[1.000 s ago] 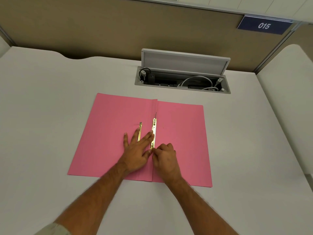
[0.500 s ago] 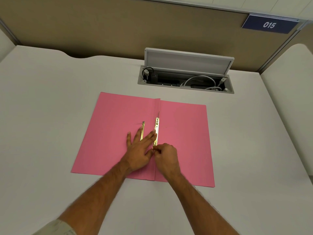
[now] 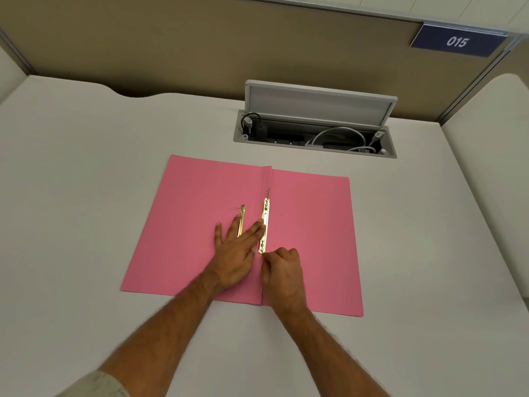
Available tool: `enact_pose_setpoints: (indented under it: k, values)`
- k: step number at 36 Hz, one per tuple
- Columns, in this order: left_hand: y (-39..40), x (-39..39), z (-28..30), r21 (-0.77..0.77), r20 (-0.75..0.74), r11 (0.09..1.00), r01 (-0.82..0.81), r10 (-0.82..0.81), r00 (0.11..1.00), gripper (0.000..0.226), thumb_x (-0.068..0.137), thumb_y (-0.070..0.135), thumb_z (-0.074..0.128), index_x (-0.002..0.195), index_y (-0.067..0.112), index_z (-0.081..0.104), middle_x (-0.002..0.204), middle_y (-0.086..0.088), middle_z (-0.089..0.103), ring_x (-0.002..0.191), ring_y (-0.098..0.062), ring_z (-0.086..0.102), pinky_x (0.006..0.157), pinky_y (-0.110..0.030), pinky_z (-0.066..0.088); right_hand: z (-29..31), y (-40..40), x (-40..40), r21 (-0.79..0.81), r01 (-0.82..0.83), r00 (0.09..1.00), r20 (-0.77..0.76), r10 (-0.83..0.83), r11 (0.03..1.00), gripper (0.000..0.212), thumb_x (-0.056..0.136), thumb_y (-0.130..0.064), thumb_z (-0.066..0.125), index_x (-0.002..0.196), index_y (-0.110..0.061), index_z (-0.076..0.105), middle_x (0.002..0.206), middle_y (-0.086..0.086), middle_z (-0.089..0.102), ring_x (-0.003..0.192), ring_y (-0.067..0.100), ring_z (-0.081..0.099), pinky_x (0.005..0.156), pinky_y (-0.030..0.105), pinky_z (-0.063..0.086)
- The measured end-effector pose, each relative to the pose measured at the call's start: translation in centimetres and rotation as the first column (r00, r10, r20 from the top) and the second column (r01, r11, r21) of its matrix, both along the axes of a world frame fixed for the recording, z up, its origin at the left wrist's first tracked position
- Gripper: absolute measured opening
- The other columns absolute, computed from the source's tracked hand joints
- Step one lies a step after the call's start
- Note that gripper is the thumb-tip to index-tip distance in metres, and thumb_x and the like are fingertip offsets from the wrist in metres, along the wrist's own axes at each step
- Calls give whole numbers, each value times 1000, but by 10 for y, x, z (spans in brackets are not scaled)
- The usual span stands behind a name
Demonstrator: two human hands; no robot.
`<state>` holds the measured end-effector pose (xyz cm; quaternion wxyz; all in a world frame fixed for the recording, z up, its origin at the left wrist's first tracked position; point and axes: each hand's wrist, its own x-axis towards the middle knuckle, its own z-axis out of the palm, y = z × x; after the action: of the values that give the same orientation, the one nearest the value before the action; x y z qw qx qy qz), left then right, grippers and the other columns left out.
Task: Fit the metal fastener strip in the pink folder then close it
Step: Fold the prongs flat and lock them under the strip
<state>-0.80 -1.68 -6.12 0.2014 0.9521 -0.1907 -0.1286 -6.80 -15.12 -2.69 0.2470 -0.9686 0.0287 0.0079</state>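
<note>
The pink folder [image 3: 312,239] lies open and flat on the white desk. A gold metal fastener strip [image 3: 264,224] lies along the centre fold, with a thin prong sticking out past its far end. A second gold strip [image 3: 242,220] lies just left of it on the left flap. My left hand [image 3: 236,253] rests flat on the left flap, fingers spread, its fingertips touching both strips. My right hand [image 3: 282,270] is curled, its fingertips pinching at the near end of the centre strip.
An open cable tray [image 3: 315,136] with its lid raised and white and black cables inside sits in the desk behind the folder. A brown partition wall with a blue sign 015 [image 3: 458,41] stands at the back. A second desk [image 3: 492,167] adjoins on the right.
Both hands stay in nearly the same place on the folder. The right fingertips have closed in slightly on the near end of the centre strip. The camera view has shifted a little.
</note>
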Motion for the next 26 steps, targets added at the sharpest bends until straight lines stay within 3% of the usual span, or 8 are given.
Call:
enact_pose_setpoints:
  k: [2, 5, 10, 17, 21, 24, 26]
  values:
    - [0, 0, -2, 5, 5, 1000, 0, 0, 1000, 62, 104, 22, 32, 158, 40, 6, 159, 28, -8, 154, -20, -17, 118, -62, -18, 0, -4, 1, 39, 43, 998, -36, -42, 998, 29, 99, -13, 51, 113, -8, 75, 104, 10, 73, 100, 30, 53, 86, 37, 44]
    - [-1, 0, -4, -2, 8, 1000, -7, 7, 1000, 60, 105, 24, 31, 158, 41, 6, 158, 29, -7, 154, -20, -17, 118, -62, -17, 4, -4, 3, 88, 88, 994, -67, -82, 992, 28, 97, -14, 52, 112, -9, 75, 104, 7, 74, 100, 26, 53, 84, 35, 45]
    - [0, -1, -6, -31, 21, 999, -14, 15, 1000, 62, 104, 21, 33, 158, 40, 9, 158, 29, -6, 154, -20, -16, 117, -62, -19, 7, -7, 15, 242, 198, 978, -121, -173, 950, 23, 89, -15, 57, 82, -4, 77, 76, 7, 75, 68, 25, 63, 65, 35, 52]
    - [0, 0, -3, -152, -17, 986, -75, 73, 997, 63, 102, 15, 40, 156, 42, 20, 162, 26, 14, 155, -16, -11, 118, -55, -22, 10, -19, 48, 271, 325, 929, -273, -251, 906, 20, 93, -25, 64, 90, -9, 76, 84, 6, 76, 74, 22, 69, 71, 32, 57]
    - [1, 0, 0, -223, -26, 969, -107, 104, 994, 67, 98, 11, 46, 155, 41, 27, 161, 25, 19, 154, -12, -5, 118, -51, -21, 13, -19, 57, 334, 307, 937, -272, -220, 891, 11, 89, -18, 68, 99, -16, 71, 83, 5, 76, 71, 20, 68, 68, 32, 55]
    - [4, 2, 4, -301, -44, 942, -148, 141, 989, 66, 98, 8, 48, 153, 39, 30, 160, 23, 20, 153, -7, 3, 121, -48, -16, 12, -17, 57, 399, 225, 966, -212, -149, 889, 29, 90, -5, 56, 109, -24, 67, 74, 4, 74, 56, 13, 60, 58, 30, 53]
    - [8, 4, 9, -361, -51, 914, -188, 182, 982, 65, 96, 3, 50, 152, 33, 36, 161, 17, 26, 152, -6, 15, 123, -45, -7, 12, -16, 55, 403, 160, 979, -181, -94, 901, 45, 90, 0, 51, 122, -29, 66, 79, 3, 74, 63, 12, 63, 65, 28, 54]
